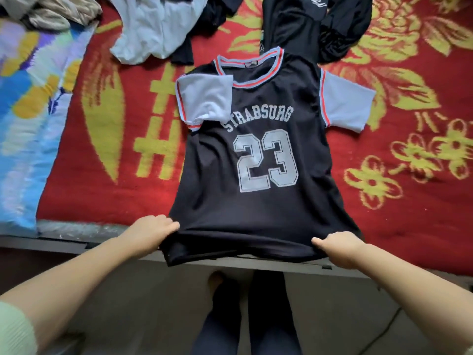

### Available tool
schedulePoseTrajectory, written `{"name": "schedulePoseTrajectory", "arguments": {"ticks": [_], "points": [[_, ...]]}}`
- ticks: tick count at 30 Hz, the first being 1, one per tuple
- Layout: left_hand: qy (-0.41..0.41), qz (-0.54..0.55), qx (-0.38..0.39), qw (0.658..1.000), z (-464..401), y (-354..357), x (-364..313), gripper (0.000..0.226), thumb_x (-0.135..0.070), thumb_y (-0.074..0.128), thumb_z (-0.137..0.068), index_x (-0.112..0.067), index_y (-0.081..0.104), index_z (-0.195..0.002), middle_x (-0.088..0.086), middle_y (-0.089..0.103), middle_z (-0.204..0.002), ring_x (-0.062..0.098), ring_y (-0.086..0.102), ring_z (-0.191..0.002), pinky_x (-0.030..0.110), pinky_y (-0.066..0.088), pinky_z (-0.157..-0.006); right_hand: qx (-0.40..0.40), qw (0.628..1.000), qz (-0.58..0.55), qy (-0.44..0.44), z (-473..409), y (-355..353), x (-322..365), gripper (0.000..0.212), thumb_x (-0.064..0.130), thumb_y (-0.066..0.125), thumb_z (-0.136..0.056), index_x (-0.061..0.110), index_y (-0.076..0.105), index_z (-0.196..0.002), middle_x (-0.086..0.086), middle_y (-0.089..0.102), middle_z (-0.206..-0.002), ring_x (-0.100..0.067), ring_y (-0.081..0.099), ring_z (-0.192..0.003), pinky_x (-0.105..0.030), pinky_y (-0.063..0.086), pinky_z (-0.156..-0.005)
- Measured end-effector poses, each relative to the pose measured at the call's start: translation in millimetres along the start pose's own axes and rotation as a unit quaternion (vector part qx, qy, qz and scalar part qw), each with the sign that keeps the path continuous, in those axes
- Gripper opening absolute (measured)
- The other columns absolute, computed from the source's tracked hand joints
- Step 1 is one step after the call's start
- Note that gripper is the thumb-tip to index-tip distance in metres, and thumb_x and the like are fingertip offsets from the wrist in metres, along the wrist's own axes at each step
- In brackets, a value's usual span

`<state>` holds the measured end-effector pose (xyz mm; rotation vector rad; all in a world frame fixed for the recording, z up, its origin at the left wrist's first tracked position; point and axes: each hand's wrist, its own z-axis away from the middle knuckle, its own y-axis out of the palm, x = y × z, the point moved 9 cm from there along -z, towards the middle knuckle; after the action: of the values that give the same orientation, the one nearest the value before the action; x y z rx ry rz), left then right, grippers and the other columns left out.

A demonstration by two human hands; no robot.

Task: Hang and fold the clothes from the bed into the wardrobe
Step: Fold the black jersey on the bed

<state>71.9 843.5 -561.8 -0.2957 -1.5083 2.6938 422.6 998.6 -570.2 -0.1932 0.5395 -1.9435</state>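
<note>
Two hands on the hem, one per corner. My left hand (156, 228) pinches the near-left corner of the jersey (256, 201); my right hand (340, 248) pinches the near-right corner. Fingers on both are curled and clamped on the fabric, thumbs on top.

Jersey lies face up on the red blanket (409, 162), long axis running straight away from me: hem at the bed edge (76, 243) under my fingers, collar (249, 65) at the far end. Hem overhangs the edge slightly. Both hands sit about equally near, so neither leads.

Left sleeve (204, 98) is already folded in over the chest. Right sleeve (345, 101) lies spread out flat on the blanket, so my guess is that side needs folding in before I carry the hem up toward the collar.

Other clothes lie beyond the collar: a black garment (307, 24) touching it, a pale blue one (153, 29) to the far left, well apart from my hands. Wardrobe not in view.
</note>
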Motion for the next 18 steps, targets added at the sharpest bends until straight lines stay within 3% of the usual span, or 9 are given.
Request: {"name": "schedulePoseTrajectory", "arguments": {"ticks": [2, 4, 6, 7, 9, 11, 14, 16, 18], "points": [[-0.015, 0.015, -0.007, 1.000, 0, 14, 1, 0.071, -0.004, 0.083, -0.023, -0.020, 0.042, -0.079, -0.001, 0.049, -0.060, 0.023, 0.054, -0.053, 0.024, 0.035, -0.037, 0.007, 1.000, 0.013, 0.015, 0, 3, 3, 0.040, 0.014, 0.052, -0.089, 0.015, 0.040, -0.127, -0.007, 0.062, -0.118, -0.028, 0.060, -0.108, -0.032, 0.037, -0.067], [-0.070, 0.057, -0.049, 0.995, -4, 10, -6, 0.065, -0.002, 0.083, -0.036, -0.018, 0.049, -0.089, 0.005, 0.051, -0.070, 0.028, 0.055, -0.060, 0.027, 0.045, -0.041, 0.021, 0.999, 0.013, 0.039, -4, 5, 5, 0.037, 0.011, 0.046, -0.090, 0.015, 0.044, -0.127, -0.007, 0.059, -0.125, -0.027, 0.057, -0.115, -0.034, 0.043, -0.078], [-0.171, 0.129, -0.052, 0.975, -9, 21, -6, 0.060, -0.022, 0.076, -0.069, -0.015, 0.050, -0.122, 0.014, 0.053, -0.107, 0.036, 0.057, -0.095, 0.039, 0.054, -0.071, 0.052, 0.996, -0.021, 0.071, -11, 16, 6, 0.038, 0.015, 0.044, -0.091, 0.019, 0.047, -0.129, -0.005, 0.052, -0.131, -0.026, 0.051, -0.122, -0.035, 0.044, -0.089], [-0.213, 0.134, -0.013, 0.968, -10, 35, -9, 0.068, -0.038, 0.067, -0.080, -0.014, 0.038, -0.137, 0.017, 0.042, -0.130, 0.037, 0.047, -0.118, 0.041, 0.049, -0.089, 0.054, 0.994, -0.050, 0.085, -15, 19, 5, 0.037, 0.018, 0.043, -0.092, 0.021, 0.049, -0.128, -0.005, 0.050, -0.132, -0.025, 0.049, -0.123, -0.035, 0.042, -0.092], [-0.244, 0.115, 0.071, 0.960, -14, 58, -23, 0.082, -0.057, 0.053, -0.086, -0.018, 0.017, -0.148, 0.017, 0.014, -0.151, 0.034, 0.019, -0.139, 0.040, 0.035, -0.104, -0.002, 0.987, -0.114, 0.112, -25, 10, -2, 0.034, 0.022, 0.041, -0.093, 0.021, 0.052, -0.125, -0.006, 0.048, -0.129, -0.026, 0.047, -0.122, -0.036, 0.041, -0.093], [-0.263, 0.072, 0.079, 0.959, -21, 57, -25, 0.076, -0.051, 0.055, -0.087, -0.021, 0.018, -0.147, 0.017, 0.011, -0.151, 0.033, 0.018, -0.136, 0.040, 0.037, -0.101, -0.116, 0.972, -0.150, 0.139, -32, -9, -15, 0.033, 0.027, 0.040, -0.094, 0.020, 0.049, -0.125, -0.006, 0.046, -0.125, -0.026, 0.047, -0.118, -0.036, 0.043, -0.090], [-0.221, -0.010, 0.106, 0.969, -35, 51, -23, 0.042, -0.016, 0.054, -0.088, -0.019, 0.041, -0.128, 0.011, 0.026, -0.139, 0.029, 0.031, -0.123, 0.037, 0.043, -0.090, -0.160, 0.963, -0.186, 0.114, -37, -14, -16, 0.051, 0.028, 0.043, -0.095, 0.027, 0.030, -0.143, -0.005, 0.039, -0.130, -0.026, 0.043, -0.118, -0.036, 0.044, -0.087], [-0.124, -0.076, 0.169, 0.975, -42, 57, -30, 0.039, -0.006, 0.049, -0.087, -0.017, 0.047, -0.124, 0.011, 0.029, -0.136, 0.029, 0.034, -0.123, 0.037, 0.040, -0.090, -0.094, 0.982, -0.152, 0.058, -41, -4, -1, 0.057, 0.023, 0.041, -0.094, 0.036, 0.024, -0.147, -0.006, 0.034, -0.137, -0.028, 0.039, -0.123, -0.036, 0.040, -0.091], [-0.048, -0.088, 0.273, 0.957, -38, 65, -34, 0.037, -0.007, 0.047, -0.090, -0.014, 0.052, -0.126, 0.012, 0.038, -0.135, 0.031, 0.042, -0.122, 0.040, 0.042, -0.090, -0.007, 0.987, -0.159, 0.019, -41, 8, 9, 0.054, 0.016, 0.038, -0.091, 0.036, 0.038, -0.142, -0.005, 0.040, -0.135, -0.027, 0.044, -0.120, -0.035, 0.039, -0.093]]}}
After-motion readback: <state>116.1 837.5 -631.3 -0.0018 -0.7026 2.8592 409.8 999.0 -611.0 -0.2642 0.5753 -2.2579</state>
